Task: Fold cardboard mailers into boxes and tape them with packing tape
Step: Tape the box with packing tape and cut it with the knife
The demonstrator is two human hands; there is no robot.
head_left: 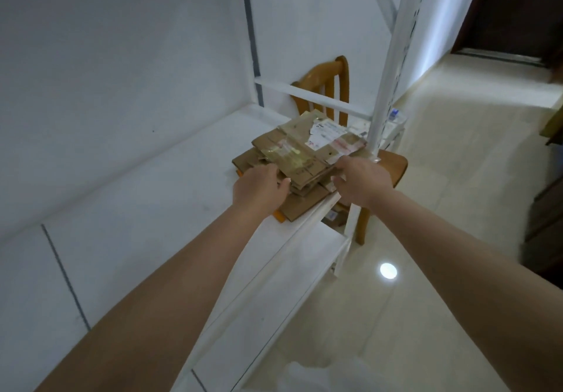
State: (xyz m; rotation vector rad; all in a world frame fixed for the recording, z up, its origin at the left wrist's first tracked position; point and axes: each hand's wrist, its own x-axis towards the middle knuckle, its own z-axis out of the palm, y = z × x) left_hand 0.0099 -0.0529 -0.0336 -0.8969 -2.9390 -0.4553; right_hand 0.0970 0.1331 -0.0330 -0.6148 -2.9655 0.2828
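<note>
A stack of flattened brown cardboard mailers (304, 151), some with white shipping labels and clear tape, lies on a white shelf (170, 184) near its front edge. My left hand (259, 189) grips the near left side of the stack, thumb on top. My right hand (362, 181) grips the stack's near right corner, fingers curled under the upper sheets. Both arms reach forward from the bottom of the view. No roll of packing tape shows.
A white upright post (393, 66) of the shelving stands just right of the stack. Behind it is a wooden chair (329, 84) with small items on its seat. A lower shelf (274, 285), glossy cream floor and a dark door (518, 11) lie to the right.
</note>
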